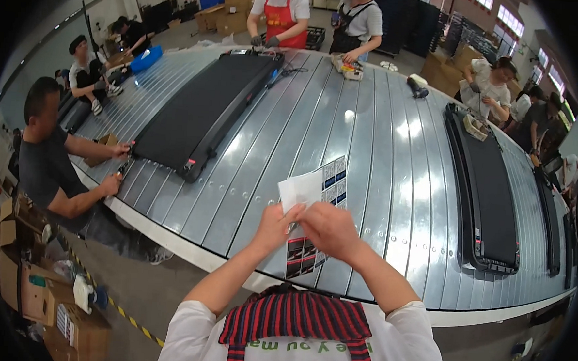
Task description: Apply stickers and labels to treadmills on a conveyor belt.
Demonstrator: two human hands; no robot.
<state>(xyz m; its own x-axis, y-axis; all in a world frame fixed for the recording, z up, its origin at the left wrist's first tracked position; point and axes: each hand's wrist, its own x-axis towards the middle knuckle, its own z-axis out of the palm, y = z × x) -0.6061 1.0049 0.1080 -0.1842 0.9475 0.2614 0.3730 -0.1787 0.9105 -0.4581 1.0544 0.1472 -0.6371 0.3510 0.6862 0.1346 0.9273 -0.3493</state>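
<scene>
Both hands meet over the near part of the metal conveyor. In my left hand (274, 228), closed, the thumb and fingers grip a white sheet of paper (299, 190) that sticks up beyond the fingertips. My right hand (331, 229) is closed right beside it, fingertips pinched at the paper's lower edge; what they pinch is hidden. A sheet of printed labels (334, 176), with square codes and blue strips, shows behind the hands. Below them appears a red and black part of printed sheet (301, 256); the hands cover where these parts join.
A black walking pad (205, 104) lies to the left on the slatted conveyor (403, 186), another walking pad (488, 191) to the right. A co-worker (62, 149) handles the left pad's near end. Other people stand along the far side. A handheld tool (417, 86) lies near the far edge.
</scene>
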